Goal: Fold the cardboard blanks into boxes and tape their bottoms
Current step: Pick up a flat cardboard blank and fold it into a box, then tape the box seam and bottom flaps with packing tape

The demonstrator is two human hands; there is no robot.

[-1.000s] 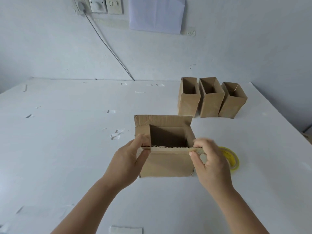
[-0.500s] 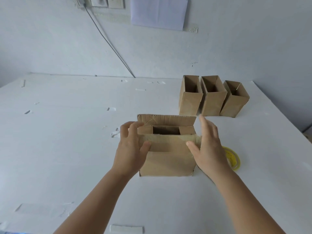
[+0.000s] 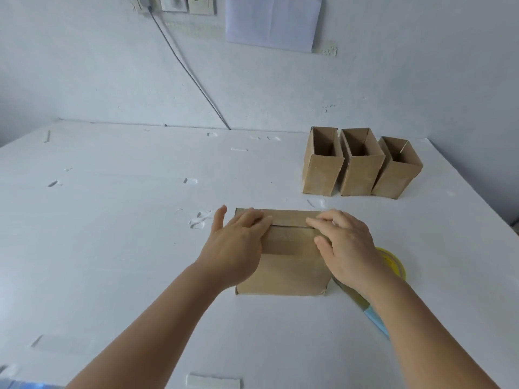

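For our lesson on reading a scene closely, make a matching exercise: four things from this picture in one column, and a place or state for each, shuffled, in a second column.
Things:
1. box
2. three boxes
3. tape roll
4. paper sheet

Places or states:
A. fixed to the wall
B. flaps pressed shut under both hands
C. on the table, partly hidden behind the right hand
D. standing open in a row at the back right

Pairs: 1-B, 2-D, 3-C, 4-A

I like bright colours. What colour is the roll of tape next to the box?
Yellow. The tape roll peeks out behind the right hand; the head view shows it.
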